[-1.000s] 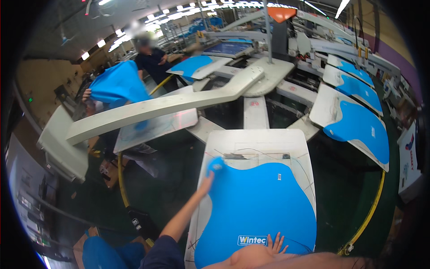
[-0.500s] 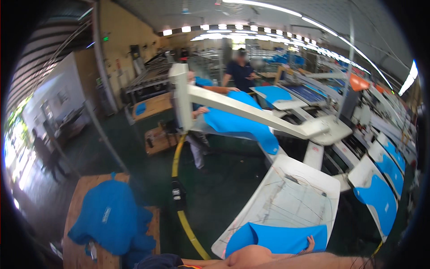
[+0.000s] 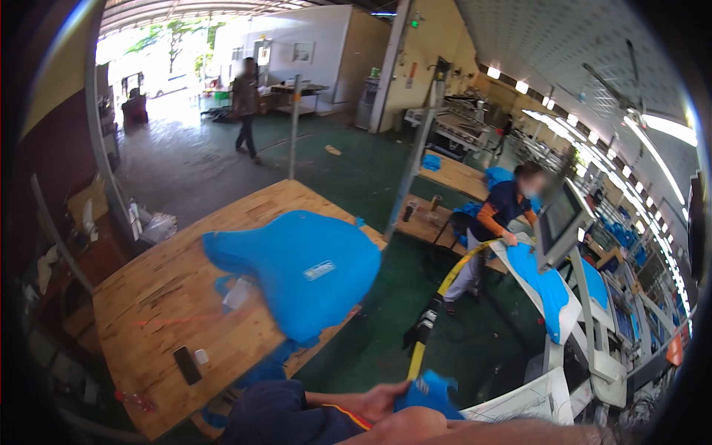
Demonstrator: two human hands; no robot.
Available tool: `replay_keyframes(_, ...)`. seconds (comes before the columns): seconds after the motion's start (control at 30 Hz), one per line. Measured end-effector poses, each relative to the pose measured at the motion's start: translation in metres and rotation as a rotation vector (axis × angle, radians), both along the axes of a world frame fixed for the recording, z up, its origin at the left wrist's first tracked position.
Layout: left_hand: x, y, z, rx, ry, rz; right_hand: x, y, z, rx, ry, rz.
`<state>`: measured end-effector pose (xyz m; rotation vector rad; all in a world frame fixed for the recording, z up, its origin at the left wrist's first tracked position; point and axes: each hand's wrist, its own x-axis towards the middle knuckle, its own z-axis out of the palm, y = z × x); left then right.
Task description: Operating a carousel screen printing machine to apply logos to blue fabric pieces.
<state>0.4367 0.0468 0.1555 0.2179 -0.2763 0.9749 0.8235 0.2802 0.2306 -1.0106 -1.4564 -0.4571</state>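
My left hand [image 3: 386, 399] is at the lower middle, its fingers closed at the edge of a bright blue fabric piece [image 3: 432, 397]. The forearm comes from a dark sleeve with orange and yellow trim. Much of this fabric is cut off low in the picture. My right hand is out of view. Just right of the fabric lies the corner of a white printing board [image 3: 519, 404]. On the wooden table [image 3: 159, 297] to my left, a spread pile of blue fabric pieces [image 3: 319, 267] with a small white print drapes over the near right edge.
A phone [image 3: 187, 365], a small white case [image 3: 201, 356] and a white scrap [image 3: 237, 294] lie on the table. A yellow-black hose [image 3: 449, 282] arches over the green floor. A co-worker [image 3: 493, 222] bends at another board with blue fabric [image 3: 538, 274]; another person [image 3: 246, 107] stands far off.
My view has swung left toward the wooden table. The blue fabric seen lying on the near board is now partly lifted at its edge, in my left hand. The hand seen on it is gone from there.
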Motion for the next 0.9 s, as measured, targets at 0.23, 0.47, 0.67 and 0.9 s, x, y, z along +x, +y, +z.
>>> replay_keyframes(0.23,-0.119,-0.058,0.059,-0.213,0.211,0.630,-0.096,-0.030,0.054,0.159,-0.110,0.049)
replay_keyframes(0.47,-0.221,-0.087,0.075,-0.061,-0.004,0.987,-0.288,0.012,0.104,0.194,0.045,0.363)
replay_keyframes(0.67,-0.345,-0.113,0.092,-0.187,0.110,1.481,-0.483,0.073,0.111,0.057,-0.110,0.650)
replay_keyframes(0.9,-0.488,-0.098,0.064,-0.280,0.373,1.894,-0.767,0.112,0.047,-0.140,-0.210,1.072)
